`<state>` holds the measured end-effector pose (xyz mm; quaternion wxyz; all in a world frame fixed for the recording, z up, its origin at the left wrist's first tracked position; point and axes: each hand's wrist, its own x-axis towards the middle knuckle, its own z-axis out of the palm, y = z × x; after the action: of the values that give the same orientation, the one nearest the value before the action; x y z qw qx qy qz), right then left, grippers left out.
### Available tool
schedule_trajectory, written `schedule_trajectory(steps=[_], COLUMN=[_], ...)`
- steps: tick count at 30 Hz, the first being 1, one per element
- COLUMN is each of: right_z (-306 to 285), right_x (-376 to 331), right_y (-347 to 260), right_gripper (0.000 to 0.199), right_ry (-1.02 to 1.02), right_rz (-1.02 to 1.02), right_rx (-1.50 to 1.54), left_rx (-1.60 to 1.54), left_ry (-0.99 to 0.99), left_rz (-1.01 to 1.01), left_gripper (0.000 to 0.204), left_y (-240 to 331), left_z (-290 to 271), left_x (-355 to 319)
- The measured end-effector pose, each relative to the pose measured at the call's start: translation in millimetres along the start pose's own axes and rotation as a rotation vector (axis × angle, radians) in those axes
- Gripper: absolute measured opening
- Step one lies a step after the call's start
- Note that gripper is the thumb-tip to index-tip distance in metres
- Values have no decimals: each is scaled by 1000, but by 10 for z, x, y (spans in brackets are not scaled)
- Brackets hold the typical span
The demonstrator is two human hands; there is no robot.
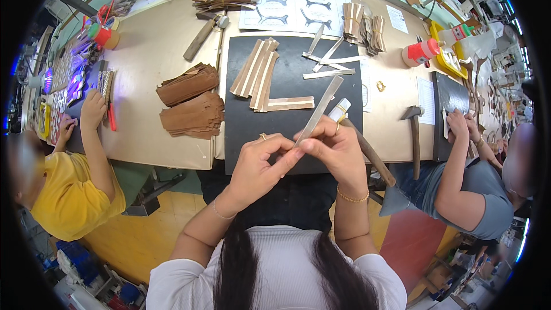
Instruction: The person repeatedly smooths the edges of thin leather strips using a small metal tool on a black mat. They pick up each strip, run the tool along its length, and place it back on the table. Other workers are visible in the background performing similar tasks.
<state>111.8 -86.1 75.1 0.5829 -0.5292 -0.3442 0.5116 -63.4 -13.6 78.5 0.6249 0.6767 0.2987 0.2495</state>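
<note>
A thin, pale grey strip (321, 109) slants up from my fingertips over the black mat (241, 129). My right hand (338, 149) pinches it near its lower end. The thumb and fingers of my left hand (265, 158) close on the strip's tip right beside. Under my right hand lies a hammer (373, 158) with a wooden handle, its head partly wrapped in white. Farther up the mat, several brown leather strips with pale bands (255, 74) lie fanned out, and one sits crosswise below them. Loose pale strips (333, 60) are scattered to their right.
Stacks of brown leather pieces (192, 115) sit left of the mat, below another hammer (204, 37). Behind are a printed sheet (295, 3) and tied bundles (364, 26). On the right are a red-capped bottle (420, 53) and a third hammer (414, 132). People work at both sides.
</note>
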Motion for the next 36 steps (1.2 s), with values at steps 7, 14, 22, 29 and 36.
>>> schedule_trajectory(steps=[7, 14, 22, 29, 36], right_z=[65, 160, 85, -43, -452], right_x=[-80, -74, 51, 182, 100], right_y=[38, 37, 22, 23, -248], right_gripper=[12, 6, 5, 6, 26], right_ry=[83, 167, 265, 308, 250], right_rz=[-73, -195, -233, -299, -449], right_rx=[-22, 153, 253, 399, 366], left_rx=[143, 122, 133, 175, 319], left_ry=[-28, -18, -29, -14, 85], left_rz=[67, 94, 94, 110, 153], left_gripper=[18, 17, 14, 13, 12], left_y=[88, 156, 149, 95, -27], left_z=[-35, 6, 62, 36, -94], left_x=[-7, -72, -123, -117, -59])
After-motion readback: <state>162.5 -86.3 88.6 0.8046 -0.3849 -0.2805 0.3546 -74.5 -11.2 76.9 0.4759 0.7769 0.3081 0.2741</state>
